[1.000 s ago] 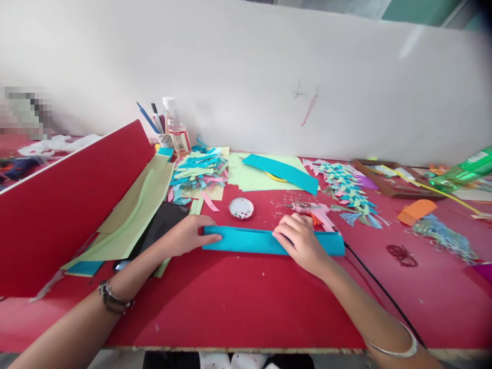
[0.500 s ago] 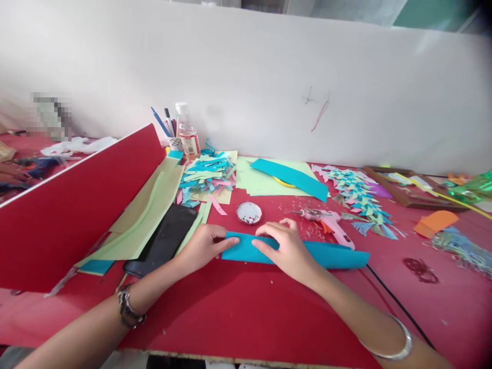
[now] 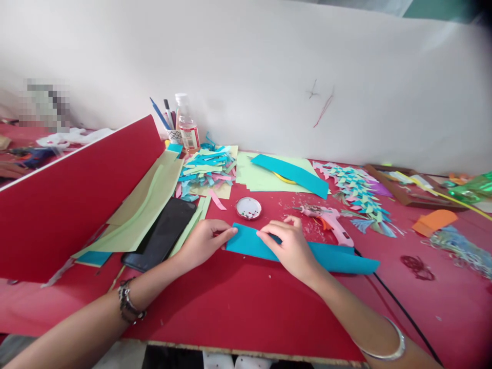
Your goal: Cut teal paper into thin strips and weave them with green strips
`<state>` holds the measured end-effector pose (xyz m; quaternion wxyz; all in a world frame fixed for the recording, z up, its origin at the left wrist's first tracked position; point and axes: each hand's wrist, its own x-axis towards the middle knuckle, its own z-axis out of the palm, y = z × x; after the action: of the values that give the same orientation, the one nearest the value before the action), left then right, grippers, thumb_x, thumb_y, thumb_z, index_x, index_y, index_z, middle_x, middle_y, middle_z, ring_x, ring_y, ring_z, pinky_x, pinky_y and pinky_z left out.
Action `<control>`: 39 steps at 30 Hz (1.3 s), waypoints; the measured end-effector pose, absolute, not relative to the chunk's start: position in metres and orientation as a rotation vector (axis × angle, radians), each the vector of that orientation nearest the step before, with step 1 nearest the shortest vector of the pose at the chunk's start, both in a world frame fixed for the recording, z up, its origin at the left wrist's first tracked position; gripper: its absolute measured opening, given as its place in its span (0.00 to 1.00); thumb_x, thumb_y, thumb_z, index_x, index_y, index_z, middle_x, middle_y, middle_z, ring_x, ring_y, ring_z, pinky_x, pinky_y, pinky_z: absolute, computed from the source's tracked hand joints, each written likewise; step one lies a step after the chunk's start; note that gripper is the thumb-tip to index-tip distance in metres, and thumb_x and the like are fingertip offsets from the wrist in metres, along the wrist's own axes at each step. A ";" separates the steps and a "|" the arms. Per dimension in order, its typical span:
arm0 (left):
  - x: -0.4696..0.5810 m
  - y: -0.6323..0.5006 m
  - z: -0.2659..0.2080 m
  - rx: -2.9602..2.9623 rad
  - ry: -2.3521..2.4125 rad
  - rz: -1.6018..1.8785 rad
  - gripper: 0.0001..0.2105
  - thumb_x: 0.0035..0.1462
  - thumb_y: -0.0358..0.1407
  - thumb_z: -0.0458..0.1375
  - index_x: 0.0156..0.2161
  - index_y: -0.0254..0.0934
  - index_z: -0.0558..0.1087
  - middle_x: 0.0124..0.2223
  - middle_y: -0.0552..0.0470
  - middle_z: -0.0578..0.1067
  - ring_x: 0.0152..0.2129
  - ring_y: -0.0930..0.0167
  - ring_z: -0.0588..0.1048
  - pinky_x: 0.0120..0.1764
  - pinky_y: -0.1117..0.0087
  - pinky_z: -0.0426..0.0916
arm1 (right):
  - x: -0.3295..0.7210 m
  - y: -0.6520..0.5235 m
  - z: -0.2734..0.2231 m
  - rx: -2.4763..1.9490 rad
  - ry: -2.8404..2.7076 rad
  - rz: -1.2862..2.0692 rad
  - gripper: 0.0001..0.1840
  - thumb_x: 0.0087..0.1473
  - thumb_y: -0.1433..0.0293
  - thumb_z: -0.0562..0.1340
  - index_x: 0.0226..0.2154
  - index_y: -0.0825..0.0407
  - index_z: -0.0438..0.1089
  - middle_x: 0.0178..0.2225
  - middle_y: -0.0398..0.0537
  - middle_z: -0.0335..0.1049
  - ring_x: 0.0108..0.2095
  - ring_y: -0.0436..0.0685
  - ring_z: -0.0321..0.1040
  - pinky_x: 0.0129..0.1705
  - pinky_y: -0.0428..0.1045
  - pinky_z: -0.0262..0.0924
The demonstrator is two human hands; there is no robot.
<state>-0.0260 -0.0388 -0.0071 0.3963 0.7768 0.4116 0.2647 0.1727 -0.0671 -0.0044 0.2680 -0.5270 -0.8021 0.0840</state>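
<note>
A long piece of blue paper (image 3: 334,258), folded or curled lengthwise, lies across the red table in front of me. At its left end, the thumb and fingers of my left hand (image 3: 209,238) pinch the corner. My right hand (image 3: 288,246) grips the upper edge nearer the middle, thumb in front and fingers partly behind the paper. Just beyond the hands sits a small round lid (image 3: 248,208) with bits in it. A pink glue gun (image 3: 330,220) rests behind the paper on the right, its black cord running toward the front edge.
On the left, a black phone (image 3: 163,233) lies beside green paper sheets (image 3: 140,215) and a red upright board (image 3: 84,200). Cut paper strips (image 3: 209,169), a bottle (image 3: 188,125) and pens stand behind. A folded-paper chain (image 3: 355,192) and a brown tray (image 3: 407,192) are right.
The left end of the blue paper has tilted up and away, and the sheet has shifted slightly right. Both hands still hold it. The camera view has moved a little.
</note>
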 end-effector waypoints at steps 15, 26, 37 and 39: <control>-0.019 -0.043 -0.012 2.014 1.105 0.809 0.15 0.52 0.38 0.50 0.18 0.34 0.59 0.19 0.58 0.59 0.18 0.78 0.59 0.22 0.78 0.54 | 0.170 -0.070 -0.003 -1.351 -2.086 0.378 0.09 0.53 0.68 0.53 0.27 0.50 0.67 0.28 0.42 0.70 0.30 0.51 0.65 0.36 0.47 0.54; -0.020 -0.043 -0.013 1.909 1.105 0.814 0.17 0.51 0.41 0.51 0.17 0.33 0.59 0.17 0.58 0.58 0.17 0.79 0.58 0.21 0.78 0.53 | 0.173 -0.069 -0.007 -1.358 -2.122 0.410 0.12 0.53 0.65 0.53 0.26 0.51 0.68 0.26 0.44 0.69 0.29 0.51 0.65 0.33 0.46 0.56; -0.019 -0.045 -0.005 1.791 1.054 0.821 0.17 0.51 0.38 0.51 0.15 0.34 0.57 0.16 0.59 0.57 0.15 0.79 0.56 0.20 0.78 0.52 | 0.172 -0.071 -0.002 -1.327 -2.021 0.521 0.11 0.52 0.66 0.54 0.23 0.52 0.65 0.24 0.43 0.68 0.27 0.50 0.63 0.30 0.45 0.55; -0.019 -0.045 -0.005 1.782 1.059 0.821 0.17 0.51 0.39 0.50 0.15 0.34 0.57 0.16 0.59 0.57 0.15 0.79 0.56 0.20 0.78 0.52 | 0.172 -0.072 -0.001 -1.327 -2.015 0.514 0.11 0.52 0.66 0.54 0.22 0.52 0.65 0.24 0.42 0.67 0.26 0.50 0.63 0.29 0.45 0.54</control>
<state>-0.0192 -0.0451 -0.0050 0.4403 0.7177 0.4264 0.3305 0.1721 -0.0717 -0.0011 0.3310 -0.5075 -0.7709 0.1966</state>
